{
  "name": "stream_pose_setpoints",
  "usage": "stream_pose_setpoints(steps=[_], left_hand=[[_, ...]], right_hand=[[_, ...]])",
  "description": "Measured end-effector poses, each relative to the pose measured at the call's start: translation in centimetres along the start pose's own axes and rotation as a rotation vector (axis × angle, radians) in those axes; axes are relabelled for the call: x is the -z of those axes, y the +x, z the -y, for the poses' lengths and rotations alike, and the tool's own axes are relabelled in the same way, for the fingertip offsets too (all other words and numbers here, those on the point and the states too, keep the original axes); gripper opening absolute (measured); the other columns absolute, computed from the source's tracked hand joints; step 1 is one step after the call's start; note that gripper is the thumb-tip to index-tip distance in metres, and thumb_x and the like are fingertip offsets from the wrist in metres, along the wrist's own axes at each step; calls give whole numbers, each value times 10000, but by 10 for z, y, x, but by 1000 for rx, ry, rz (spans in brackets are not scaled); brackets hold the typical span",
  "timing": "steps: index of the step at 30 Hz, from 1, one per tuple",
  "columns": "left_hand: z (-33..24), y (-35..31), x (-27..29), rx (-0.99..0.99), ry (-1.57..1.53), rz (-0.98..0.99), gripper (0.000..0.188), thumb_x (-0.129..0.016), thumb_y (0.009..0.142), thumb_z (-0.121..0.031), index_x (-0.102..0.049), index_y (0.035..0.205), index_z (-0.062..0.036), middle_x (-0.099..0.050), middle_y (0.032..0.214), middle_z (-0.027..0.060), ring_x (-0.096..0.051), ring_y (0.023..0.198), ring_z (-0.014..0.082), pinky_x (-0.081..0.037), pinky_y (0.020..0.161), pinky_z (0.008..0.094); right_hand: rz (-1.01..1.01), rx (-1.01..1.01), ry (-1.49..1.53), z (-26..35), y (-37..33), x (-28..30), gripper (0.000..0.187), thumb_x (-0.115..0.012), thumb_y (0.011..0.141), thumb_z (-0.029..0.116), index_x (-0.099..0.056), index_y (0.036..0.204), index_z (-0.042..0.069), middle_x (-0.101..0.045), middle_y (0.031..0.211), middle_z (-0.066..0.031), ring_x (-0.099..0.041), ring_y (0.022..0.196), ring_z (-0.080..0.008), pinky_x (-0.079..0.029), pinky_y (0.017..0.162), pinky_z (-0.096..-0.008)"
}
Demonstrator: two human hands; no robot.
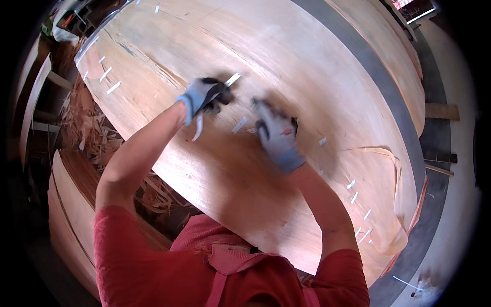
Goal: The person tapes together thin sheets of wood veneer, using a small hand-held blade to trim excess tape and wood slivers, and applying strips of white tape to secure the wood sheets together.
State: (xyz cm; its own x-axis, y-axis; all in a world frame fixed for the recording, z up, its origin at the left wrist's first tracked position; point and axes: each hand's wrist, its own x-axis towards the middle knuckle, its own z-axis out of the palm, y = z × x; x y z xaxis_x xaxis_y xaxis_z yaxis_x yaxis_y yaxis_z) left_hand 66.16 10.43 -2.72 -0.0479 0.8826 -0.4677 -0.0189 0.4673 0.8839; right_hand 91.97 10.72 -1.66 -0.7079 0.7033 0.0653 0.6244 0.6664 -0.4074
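A large sheet of pale wood veneer (245, 184) lies before me, with splits along its grain. My left hand (207, 97), in a grey and light-blue glove with dark fingers, is just above the sheet. Its fingers are curled round white tape (198, 128), whose loose tail hangs below the palm; a short white piece shows by the fingertips. To its right, my right hand (279, 135), gloved alike, is over the sheet with fingers reaching forward; motion blurs the fingertips. A short tape strip (239, 125) sticks to the veneer between the hands.
Several more tape strips (113, 87) dot the sheet at the left and lower right. Torn veneer scraps (92, 123) pile up beyond its left edge. A stack of veneer (76, 179) stands at lower left. A loose, curled veneer piece (391, 204) lies at the right.
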Motion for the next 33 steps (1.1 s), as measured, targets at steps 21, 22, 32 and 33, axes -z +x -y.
stream_pose_setpoints(steps=[21,22,32,33], left_hand=[[-39,108,40,39,186,-102,147,-593,946,-158,-702,945,-59,-689,704,101,-607,477,158,-439,375,280],[-41,116,60,16,5,-124,157,-593,947,-182,-701,972,-71,-693,715,97,-607,475,157,-431,379,286],[-29,183,98,48,-99,-182,209,-630,911,-259,-718,836,-85,-683,692,48,-535,478,125,-388,427,247],[-27,185,99,57,-144,-173,209,-628,912,-254,-719,830,-85,-681,686,49,-535,474,124,-387,426,246]], right_hand=[[-30,93,-523,-70,87,-31,455,-423,891,65,-479,1340,104,-450,1445,-138,-411,1362,-309,-358,1054,-493],[-35,100,-532,-69,88,-31,454,-436,885,75,-480,1336,102,-459,1435,-141,-420,1353,-307,-360,1049,-495],[-256,119,-229,-38,179,-10,622,-566,868,115,-371,1458,87,-470,1424,-199,-441,1328,-328,-355,1056,-448],[-290,132,-178,-36,197,-21,650,-563,868,111,-343,1479,82,-452,1442,-213,-431,1340,-334,-350,1056,-447]])
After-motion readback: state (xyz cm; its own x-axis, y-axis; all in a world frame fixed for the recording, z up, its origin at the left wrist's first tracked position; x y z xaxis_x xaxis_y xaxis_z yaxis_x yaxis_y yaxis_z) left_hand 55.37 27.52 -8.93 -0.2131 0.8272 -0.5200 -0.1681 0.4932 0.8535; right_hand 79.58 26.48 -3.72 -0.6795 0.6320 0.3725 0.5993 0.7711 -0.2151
